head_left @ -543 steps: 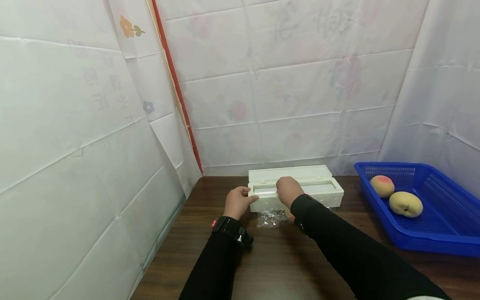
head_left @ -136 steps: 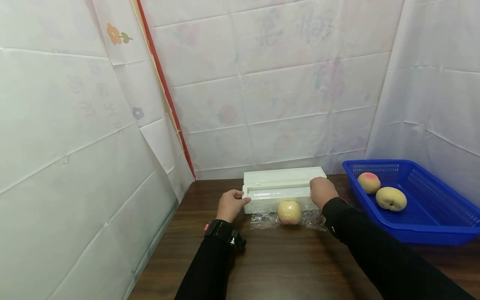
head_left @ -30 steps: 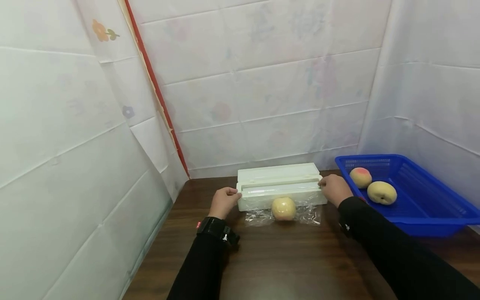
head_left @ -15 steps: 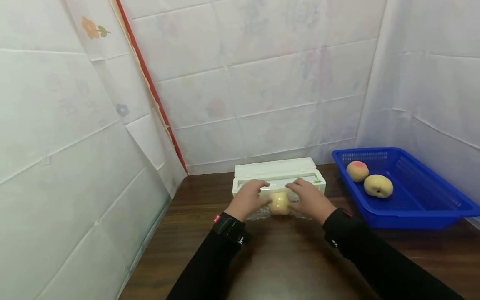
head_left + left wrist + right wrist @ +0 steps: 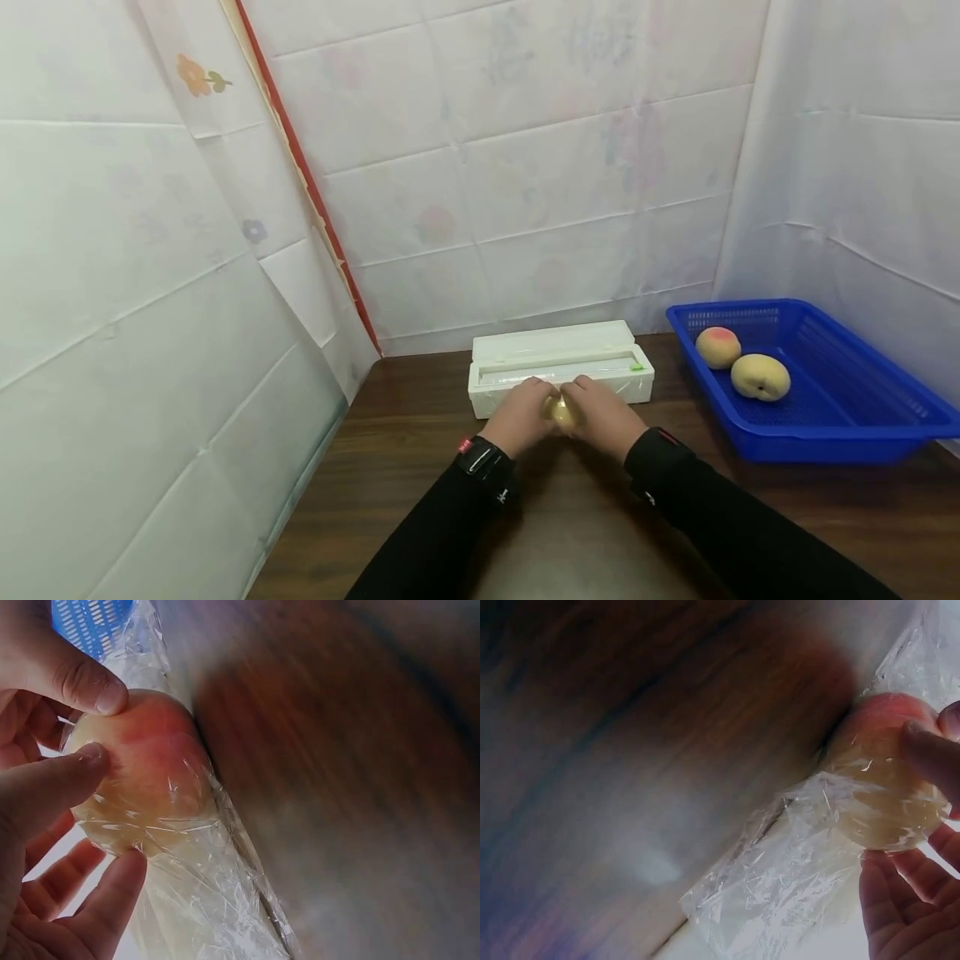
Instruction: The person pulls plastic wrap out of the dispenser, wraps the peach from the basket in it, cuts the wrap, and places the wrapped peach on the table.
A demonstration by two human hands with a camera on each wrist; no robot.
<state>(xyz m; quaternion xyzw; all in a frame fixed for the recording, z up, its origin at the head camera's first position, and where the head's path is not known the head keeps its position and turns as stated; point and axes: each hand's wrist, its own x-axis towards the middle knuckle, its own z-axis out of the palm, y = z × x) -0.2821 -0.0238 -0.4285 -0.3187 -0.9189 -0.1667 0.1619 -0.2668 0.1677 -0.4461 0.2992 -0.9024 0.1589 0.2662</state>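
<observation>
Both hands, left hand [image 5: 519, 419] and right hand [image 5: 602, 417], curl their fingers around the peach [image 5: 558, 409], pressing cling film [image 5: 196, 900] against it, just in front of the white film dispenser [image 5: 558, 365]. Bare table [image 5: 585, 533] lies open nearer the person; the blue basket [image 5: 840, 417] sits well to the right. From the head view the hands hide most of the peach, and the film's edges blur in the wrist views.

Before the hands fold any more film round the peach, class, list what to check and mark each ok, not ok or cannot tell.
1. Peach held by left hand and right hand: ok.
2. Cling film lies over the peach: ok.
3. Film cut free from the dispenser box: cannot tell.
4. Peach fully covered underneath: cannot tell.
5. Blue basket within reach, holding two peaches: ok.
</observation>
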